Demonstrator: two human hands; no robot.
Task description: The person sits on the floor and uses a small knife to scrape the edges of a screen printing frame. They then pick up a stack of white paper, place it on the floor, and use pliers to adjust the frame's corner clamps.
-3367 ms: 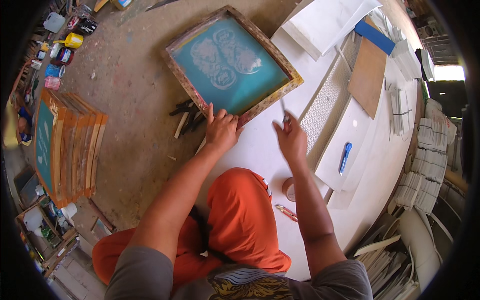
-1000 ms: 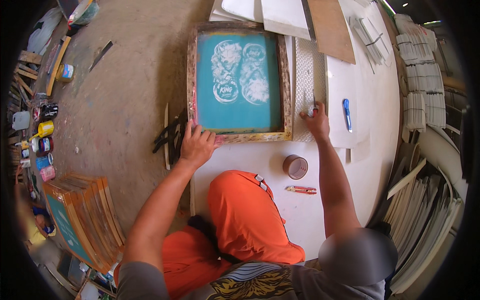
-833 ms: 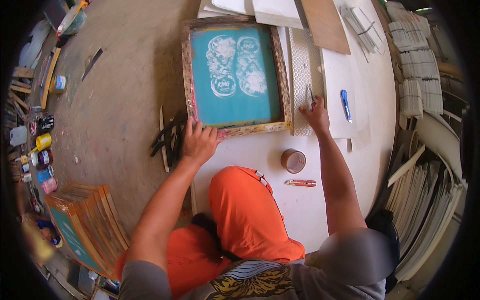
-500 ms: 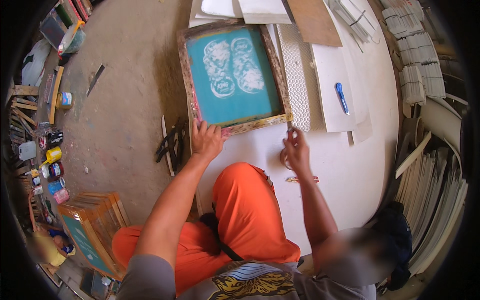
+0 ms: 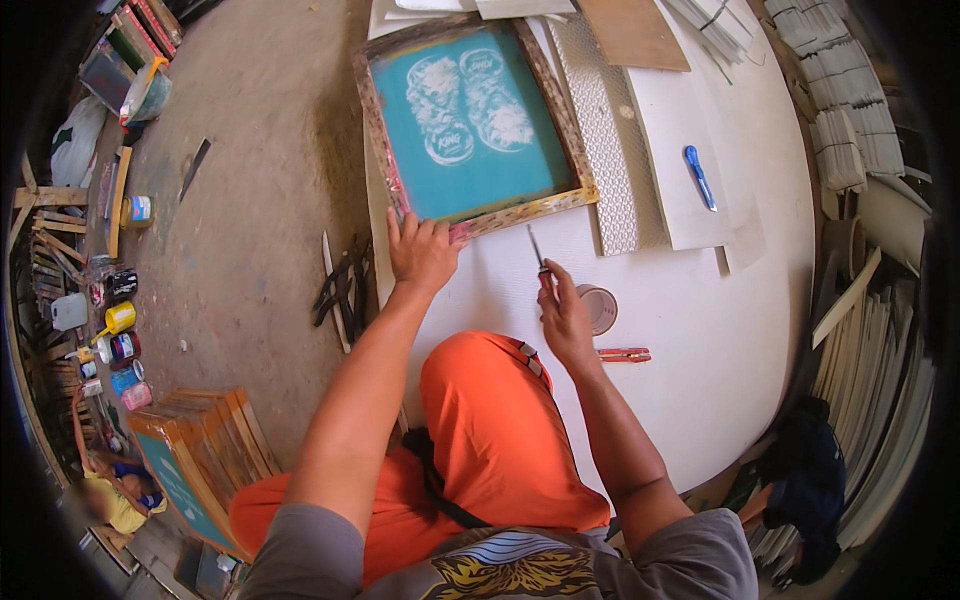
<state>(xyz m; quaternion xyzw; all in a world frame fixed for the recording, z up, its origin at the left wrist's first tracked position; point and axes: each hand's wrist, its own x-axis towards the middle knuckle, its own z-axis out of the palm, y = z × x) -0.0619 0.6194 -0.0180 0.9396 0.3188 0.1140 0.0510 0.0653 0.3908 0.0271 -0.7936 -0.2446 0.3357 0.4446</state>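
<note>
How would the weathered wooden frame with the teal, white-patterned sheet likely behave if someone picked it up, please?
The wooden frame would probably lift stiffly, its thick bars joining at the corners. Being broad and straight-sided, it seems unlikely to roll. The teal sheet looks thin and taut, so it may be the fragile part.

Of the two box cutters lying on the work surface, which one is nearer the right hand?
The red cutter, near the tape roll and close to the right hand; the blue cutter lies farther off, on a pale board.
</note>
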